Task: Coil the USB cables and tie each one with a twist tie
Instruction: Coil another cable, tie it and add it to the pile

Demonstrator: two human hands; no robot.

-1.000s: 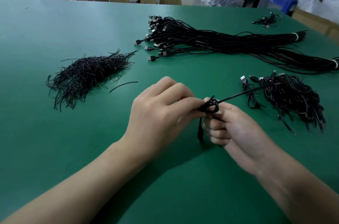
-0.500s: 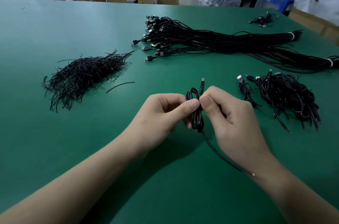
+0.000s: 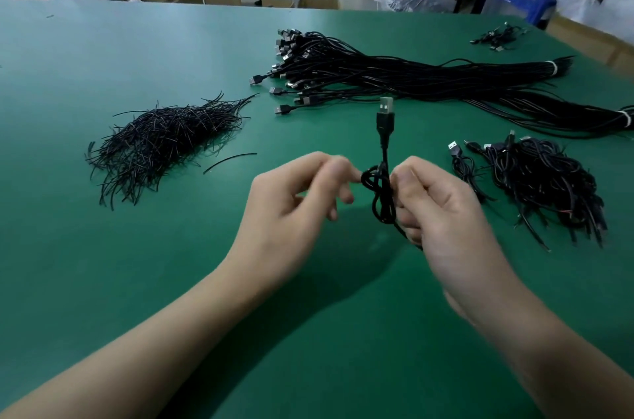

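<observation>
Fig. — a coiled USB cable (image 3: 381,199) held upright above the green table (image 3: 171,281), betw. both hands. The right hand (image 3: 446,212) grips the coil's side w/ thumb and curled fingers. The left hand (image 3: 295,202) pinches the coil's top loop betw. thumb and forefinger; its fingertips are blurred and the other fingers hang loosely curled. The plug (image 3: 386,109) points straight up from the coil. Rel. to the coil: heap of twist ties (image 3: 164,140) left and beyond, w/ one loose tie (image 3: 230,161) nearer; bundle of uncoiled cables (image 3: 411,78) beyond; pile of coiled cables (image 3: 542,178) to the right — all well apart.
</observation>
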